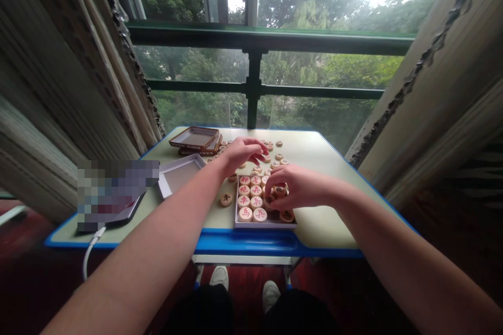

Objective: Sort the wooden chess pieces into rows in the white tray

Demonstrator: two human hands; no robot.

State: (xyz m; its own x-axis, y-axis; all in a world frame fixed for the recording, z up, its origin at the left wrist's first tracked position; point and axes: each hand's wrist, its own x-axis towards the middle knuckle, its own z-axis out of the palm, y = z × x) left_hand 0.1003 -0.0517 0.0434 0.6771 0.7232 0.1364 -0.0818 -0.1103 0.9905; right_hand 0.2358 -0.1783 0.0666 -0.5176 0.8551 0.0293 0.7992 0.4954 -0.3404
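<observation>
A shallow box (pixel 265 225) near the table's front edge holds rows of round wooden Chinese chess pieces. Red-marked pieces (pixel 256 202) fill its left side. My right hand (pixel 293 184) is over the box's right half, with thumb and fingertips closed around a dark-marked chess piece (pixel 269 201). Other pieces, one a dark-marked piece (pixel 287 215), lie partly hidden beneath that hand. Farther back, my left hand (pixel 245 151) reaches over loose chess pieces with its fingers spread and bent. Its fingertips are close to a chess piece (pixel 267 159); whether they touch it is unclear.
Left of the box lies a loose chess piece (pixel 226 199). A white tray-like lid (pixel 178 174) and stacked brown-edged trays (pixel 194 137) rest at the left. Beside them is a blurred-out device (pixel 118 199) with a white cable (pixel 91 246). Behind the table (pixel 326 209) is a railed window.
</observation>
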